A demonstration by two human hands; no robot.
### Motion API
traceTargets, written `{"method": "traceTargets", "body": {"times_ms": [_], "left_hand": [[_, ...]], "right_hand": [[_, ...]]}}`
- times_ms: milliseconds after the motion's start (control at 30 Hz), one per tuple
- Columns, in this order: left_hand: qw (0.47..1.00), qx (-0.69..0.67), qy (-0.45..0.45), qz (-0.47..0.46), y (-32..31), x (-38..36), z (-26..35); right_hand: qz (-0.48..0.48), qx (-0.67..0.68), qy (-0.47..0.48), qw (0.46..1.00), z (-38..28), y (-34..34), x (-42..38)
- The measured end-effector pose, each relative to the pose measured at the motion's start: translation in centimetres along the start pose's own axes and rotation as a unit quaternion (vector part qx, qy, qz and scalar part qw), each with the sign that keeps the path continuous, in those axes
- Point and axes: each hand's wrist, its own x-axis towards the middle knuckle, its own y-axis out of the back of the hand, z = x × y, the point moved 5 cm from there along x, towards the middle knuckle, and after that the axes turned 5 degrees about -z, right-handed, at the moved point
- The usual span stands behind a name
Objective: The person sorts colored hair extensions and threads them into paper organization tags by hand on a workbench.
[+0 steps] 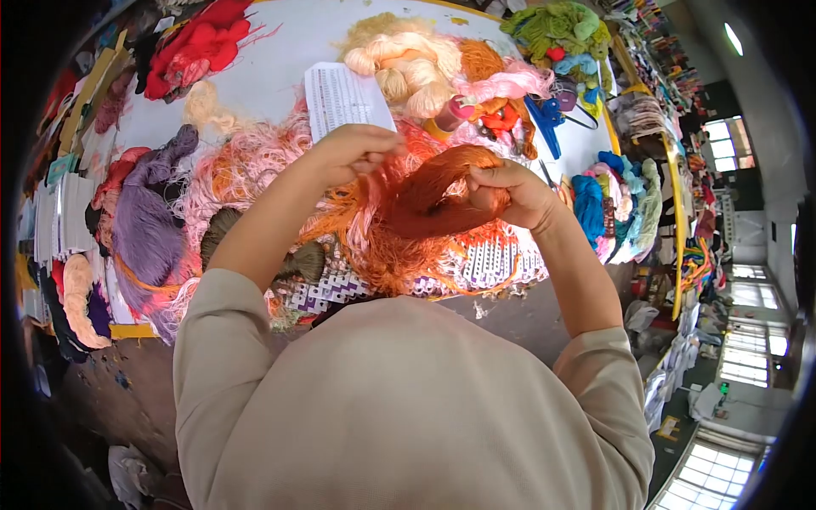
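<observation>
A skein of rust-red thread [442, 191] is stretched over the pile in the middle of the table. My right hand [514, 194] grips its right end, thumb on top and fingers wrapped round the strands. At the skein's left side, my left hand [355, 155] is closed, with bent fingers and loose red strands at the slightly blurred fingertips. Beneath both hands lies a tangled heap of pink, white and orange thread [255, 161]. A printed sheet [347, 100] rests just beyond my left hand, and a cone of pink thread [456, 112] stands beyond the skein.
Purple thread [149, 229] and a red bundle [200, 47] lie to the left. Cream hanks [408, 64] and green yarn [557, 30] are farther back. A blue tool [546, 126] lies at right, near blue hanks [588, 206]. Purple-and-white cards [327, 291] line the near edge.
</observation>
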Motion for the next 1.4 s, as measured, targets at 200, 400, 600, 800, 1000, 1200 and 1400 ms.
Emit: {"method": "traceTargets", "body": {"times_ms": [200, 400, 600, 800, 1000, 1200, 1400], "left_hand": [[0.94, -0.242, -0.159, 0.178, 11.0, -6.9, -1.2], [0.983, -0.131, -0.097, -0.087, -6.0, -5.7, -5.5], [0.925, -0.227, -0.275, -0.13, -12.1, -2.3, -4.1], [0.936, -0.096, -0.293, -0.172, -10.4, -2.5, -1.8], [0.953, -0.096, -0.233, -0.172, -15.6, -3.8, -2.4], [0.971, -0.003, -0.155, -0.183, -15.8, -3.6, -5.1], [0.97, -0.107, -0.118, -0.183, -16.6, -4.4, -5.6]], "right_hand": [[-0.071, 0.125, -0.004, 0.99, 0.3, 1.3, -0.2], [0.014, -0.026, 0.041, 0.999, -0.3, -3.8, 0.5], [0.137, -0.273, 0.111, 0.946, 0.6, -9.2, -2.5], [0.175, -0.547, 0.353, 0.739, 6.0, -8.3, -4.8], [0.227, -0.135, 0.274, 0.925, 4.3, -4.2, -5.9], [0.2, -0.156, 0.335, 0.907, 5.3, -4.3, -4.8], [0.153, 0.052, 0.221, 0.962, 7.7, -3.6, -4.6]]}}
